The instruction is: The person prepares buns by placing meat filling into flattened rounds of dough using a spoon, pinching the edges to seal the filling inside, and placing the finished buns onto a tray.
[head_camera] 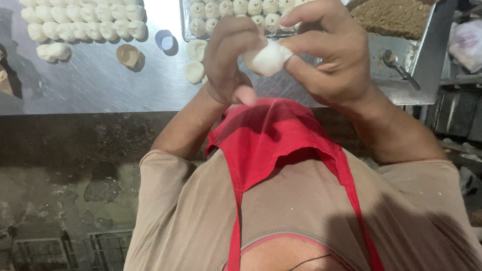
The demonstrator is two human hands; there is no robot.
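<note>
Two hands are meeting in front of us over one white dough lump point(267, 57); we are holding it above the near edge of the steel table point(100, 85), just over our red apron point(271, 135). We are judging the lump to be light, soft and easily dented, perhaps a little tacky; it is better taken around its rounded sides with the pads than squeezed at its thin edge. Our left hand point(230, 60) is curling over the lump's left side, its fingers point(228, 37) bent and close together, the thumb tucking beneath. Our right hand point(329, 55) is pinching the lump's right end between thumb and forefinger, the other fingers lying loosely bent behind; neither hand is spreading wide. Beyond our hands, rows of shaped white pieces point(83, 22) are sitting on the table at the far left; a metal tray point(187, 35) is holding more; two loose pieces point(195, 60) are lying beside it; a blue paper cup point(165, 41) and a tan paper cup point(128, 55) are resting apart; a spoon point(399, 68) is lying at the right.
</note>
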